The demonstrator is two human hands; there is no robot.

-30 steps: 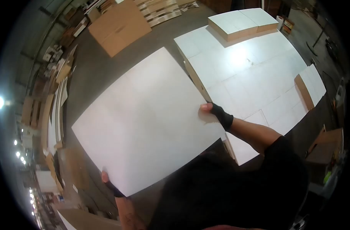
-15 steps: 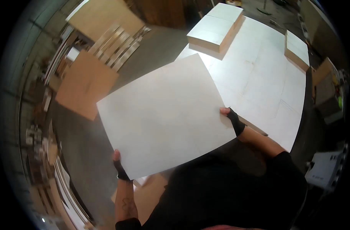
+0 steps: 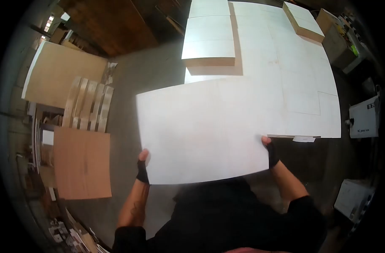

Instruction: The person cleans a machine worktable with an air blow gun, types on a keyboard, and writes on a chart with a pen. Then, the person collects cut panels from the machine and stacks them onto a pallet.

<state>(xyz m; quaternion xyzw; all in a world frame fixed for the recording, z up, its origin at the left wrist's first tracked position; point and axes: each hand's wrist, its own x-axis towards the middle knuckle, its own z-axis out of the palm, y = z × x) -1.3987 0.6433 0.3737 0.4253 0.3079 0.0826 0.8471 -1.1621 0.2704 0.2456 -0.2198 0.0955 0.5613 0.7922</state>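
Note:
A large white panel point(image 3: 203, 133) is held out in front of my body, roughly level. My left hand point(image 3: 144, 165), in a dark fingerless glove, grips its left edge with the thumb on top. At the right edge, my right hand point(image 3: 270, 151) holds it the same way, gloved too. The fingers of both hands are hidden beneath the panel. Beyond it lies a broad white surface point(image 3: 260, 55) made of several sheets, whose near part the panel overlaps in view. A stack of white-topped boards point(image 3: 208, 31) rests on that surface's left part.
A smaller stack point(image 3: 304, 22) sits at the surface's far right. On the left are a slatted pallet point(image 3: 87, 103), a brown sheet point(image 3: 82, 163) and a big tan board point(image 3: 66, 74). White boxes point(image 3: 364, 119) stand at the right.
My view has turned rightward toward the white surface, and the panel has swung with it to a nearly straight position. Both hands have kept their grip on its edges.

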